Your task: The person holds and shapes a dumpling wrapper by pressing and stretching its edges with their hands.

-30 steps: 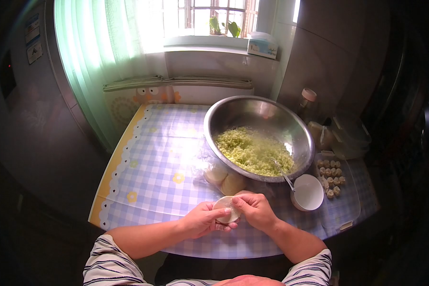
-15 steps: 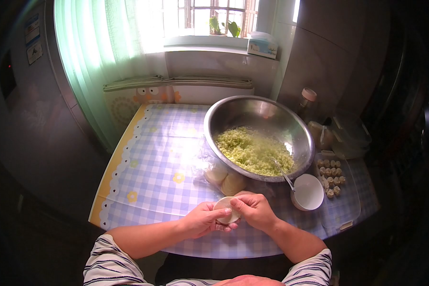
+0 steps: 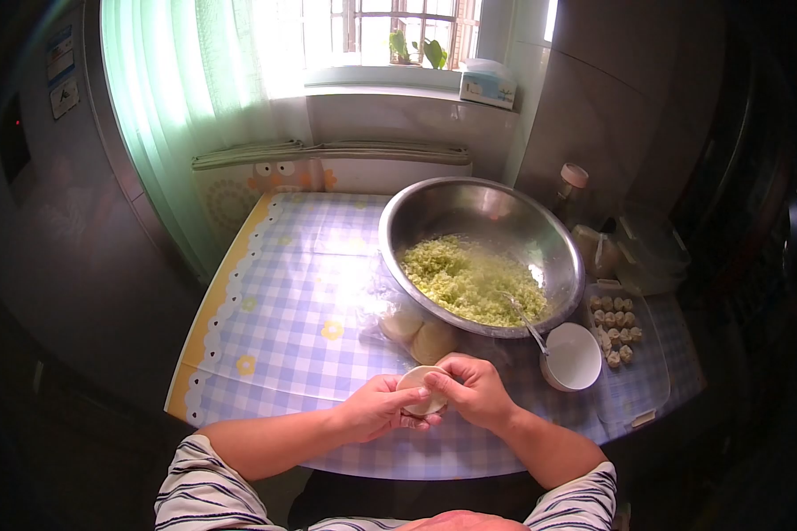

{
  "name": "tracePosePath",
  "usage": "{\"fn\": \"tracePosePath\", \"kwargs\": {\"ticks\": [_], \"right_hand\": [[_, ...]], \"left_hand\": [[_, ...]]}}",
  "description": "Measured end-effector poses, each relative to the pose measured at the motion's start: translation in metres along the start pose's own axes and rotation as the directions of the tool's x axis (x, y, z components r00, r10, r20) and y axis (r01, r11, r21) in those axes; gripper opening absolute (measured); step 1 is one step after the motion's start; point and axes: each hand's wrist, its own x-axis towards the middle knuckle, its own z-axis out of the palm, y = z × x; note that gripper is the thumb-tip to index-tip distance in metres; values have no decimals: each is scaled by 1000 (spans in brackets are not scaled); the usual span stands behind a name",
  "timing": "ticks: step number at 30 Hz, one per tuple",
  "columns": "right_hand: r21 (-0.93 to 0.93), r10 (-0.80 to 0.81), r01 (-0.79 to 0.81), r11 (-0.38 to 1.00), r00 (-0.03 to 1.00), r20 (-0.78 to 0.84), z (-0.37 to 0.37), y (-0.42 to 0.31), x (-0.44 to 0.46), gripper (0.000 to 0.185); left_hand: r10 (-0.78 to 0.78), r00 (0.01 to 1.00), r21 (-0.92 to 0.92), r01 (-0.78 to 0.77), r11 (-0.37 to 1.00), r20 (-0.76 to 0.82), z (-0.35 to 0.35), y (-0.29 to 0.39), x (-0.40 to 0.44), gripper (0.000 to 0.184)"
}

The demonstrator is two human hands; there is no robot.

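Observation:
A round, pale dumpling wrapper [image 3: 422, 380] is held between both hands above the front of the table. My left hand [image 3: 383, 409] grips its left side, thumb on top and fingers beneath. My right hand [image 3: 476, 389] pinches its right edge with thumb and fingers. Just beyond lie more round wrappers [image 3: 434, 340] in a clear plastic bag. Behind them stands a large steel bowl [image 3: 394, 221] of chopped yellow-green filling [image 3: 469, 279]. A metal spoon [image 3: 530, 326] leans in the filling, its handle over the bowl's rim.
A white bowl [image 3: 572, 358] stands right of my right hand. Further right, a clear plastic tray [image 3: 642, 389] holds several small folded dumplings [image 3: 618, 320]. A jar [image 3: 573, 181] and plastic containers [image 3: 651, 252] stand behind. The table has a checked cloth [image 3: 283, 354].
My right thumb and fingers have shifted very slightly on the wrapper's edge. Everything else looks the same.

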Motion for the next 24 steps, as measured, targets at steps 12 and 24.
{"fn": "tracePosePath", "kwargs": {"ticks": [12, 24], "right_hand": [[-15, 34, -34, 999, 999, -3, 2, -7, -1, 17], [7, 46, -46, 999, 999, -27, 0, 1, -1, 15]], "left_hand": [[21, 999, -16, -20, 1000, 35, -2, 0, 0, 26], [36, 999, 4, -36, 999, 13, 0, 0, -1, 26]]}}
